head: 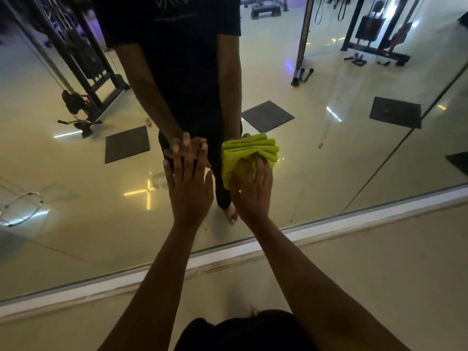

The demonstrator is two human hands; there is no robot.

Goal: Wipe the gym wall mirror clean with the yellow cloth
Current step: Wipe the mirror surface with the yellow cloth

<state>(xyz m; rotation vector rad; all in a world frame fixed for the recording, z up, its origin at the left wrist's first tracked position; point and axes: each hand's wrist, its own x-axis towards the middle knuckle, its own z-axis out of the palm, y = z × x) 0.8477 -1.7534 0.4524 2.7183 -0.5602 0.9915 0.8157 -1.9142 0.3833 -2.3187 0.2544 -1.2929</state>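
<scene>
Mirror wipe, low section: cloth pressed to glass, other hand bracing.

Right hand (253, 188): fingers spread over the bunched yellow cloth (249, 154) and curled into its folds, gripping it and pressing it flat against the mirror (76, 173), low on the pane and just above the white sill (329, 229); this hold probably keeps the wad from slipping under pressure. Left hand (188, 183): holds nothing, fingers straight and splayed, tips touching the glass just beside the cloth, likely steadying the forward lean. Glass: faint smears at lower left, judged not yet wiped. Reflected: gym machines (83, 59), floor mats (128, 144).
</scene>
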